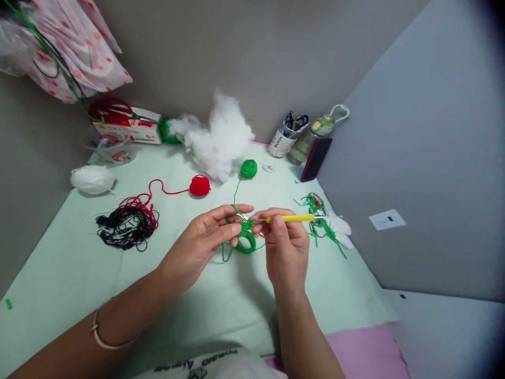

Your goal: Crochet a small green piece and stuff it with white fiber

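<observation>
1. My right hand [286, 247] curls around the yellow hook [294, 218].
2. My left hand [201, 239] pinches the green crochet [246, 227], between my hands at the hook's tip.
3. Yarn [235, 192] runs from my left hand to the green ball [249, 168].
4. Stuffing [226, 137] sits behind, the red ball [200, 186] left.

The yellow hook [292, 218] is lying nearly level, metal showing at both ends, its left end meeting the crochet [246, 227]. That green piece is curving into a ring below. Green yarn [236, 190] is running toward it from a round ball [248, 168] resting beyond.
</observation>
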`<action>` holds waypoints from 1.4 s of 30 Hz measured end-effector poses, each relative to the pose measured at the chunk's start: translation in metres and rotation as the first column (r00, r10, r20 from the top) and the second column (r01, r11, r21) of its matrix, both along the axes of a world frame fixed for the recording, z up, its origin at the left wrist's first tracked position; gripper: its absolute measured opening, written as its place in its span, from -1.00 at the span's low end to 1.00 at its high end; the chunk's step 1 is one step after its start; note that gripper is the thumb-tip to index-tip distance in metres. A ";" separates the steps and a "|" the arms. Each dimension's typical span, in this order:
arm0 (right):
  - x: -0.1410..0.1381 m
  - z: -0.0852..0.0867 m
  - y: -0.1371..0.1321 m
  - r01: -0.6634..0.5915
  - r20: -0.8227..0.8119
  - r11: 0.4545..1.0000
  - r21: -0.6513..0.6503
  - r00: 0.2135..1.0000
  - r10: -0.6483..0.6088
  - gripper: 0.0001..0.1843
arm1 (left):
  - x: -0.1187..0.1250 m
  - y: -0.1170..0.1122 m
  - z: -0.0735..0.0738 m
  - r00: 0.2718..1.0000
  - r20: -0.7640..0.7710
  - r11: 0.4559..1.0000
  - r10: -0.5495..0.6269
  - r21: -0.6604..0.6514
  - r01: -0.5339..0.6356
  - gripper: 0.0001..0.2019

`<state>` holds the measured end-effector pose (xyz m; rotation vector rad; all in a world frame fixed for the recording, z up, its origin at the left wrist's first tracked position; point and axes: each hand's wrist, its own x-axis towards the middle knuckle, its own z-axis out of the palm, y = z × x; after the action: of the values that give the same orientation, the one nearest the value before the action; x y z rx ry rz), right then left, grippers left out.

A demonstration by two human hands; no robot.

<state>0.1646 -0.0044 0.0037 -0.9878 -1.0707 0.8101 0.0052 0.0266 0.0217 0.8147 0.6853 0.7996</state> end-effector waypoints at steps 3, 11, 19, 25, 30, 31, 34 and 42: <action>-0.001 0.002 0.000 -0.023 -0.014 1.000 0.007 1.000 0.023 -0.79 | -0.003 0.002 0.000 1.000 0.003 0.999 0.005 0.033 -0.005 -0.73; -0.005 0.006 -0.013 0.057 0.436 0.972 0.227 0.886 -0.154 -0.74 | -0.004 0.001 -0.003 0.969 -0.188 0.969 0.162 0.215 -0.120 -0.73; -0.007 -0.008 -0.012 0.029 0.687 0.859 0.512 0.587 -0.429 -0.64 | 0.005 -0.006 0.000 0.995 0.004 0.993 0.102 -0.065 -0.102 -0.59; -0.005 0.006 -0.007 0.106 0.219 0.969 0.225 0.963 -0.156 -0.77 | -0.002 0.003 0.004 0.992 0.103 0.991 0.067 -0.119 -0.054 -0.68; -0.006 0.000 -0.004 0.055 0.344 0.978 0.203 0.931 -0.124 -0.79 | 0.003 -0.001 0.000 0.998 0.000 0.998 0.060 0.006 -0.060 -0.64; -0.006 -0.002 -0.005 0.056 0.389 0.973 0.223 0.910 -0.142 -0.76 | 0.004 -0.002 -0.001 0.995 -0.012 0.995 0.099 0.023 -0.099 -0.62; -0.007 -0.007 -0.008 0.060 0.565 0.936 0.347 0.783 -0.260 -0.64 | 0.006 -0.002 -0.003 0.987 -0.013 0.988 0.157 0.001 -0.157 -0.55; -0.004 0.006 -0.007 0.123 0.267 0.969 0.213 0.947 -0.179 -0.78 | 0.001 0.006 0.002 0.986 0.154 0.983 0.063 -0.182 -0.035 -0.68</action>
<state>0.1604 -0.0112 0.0097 -1.0259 -1.2763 0.4348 0.0058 0.0329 0.0234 0.5669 0.6264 0.8257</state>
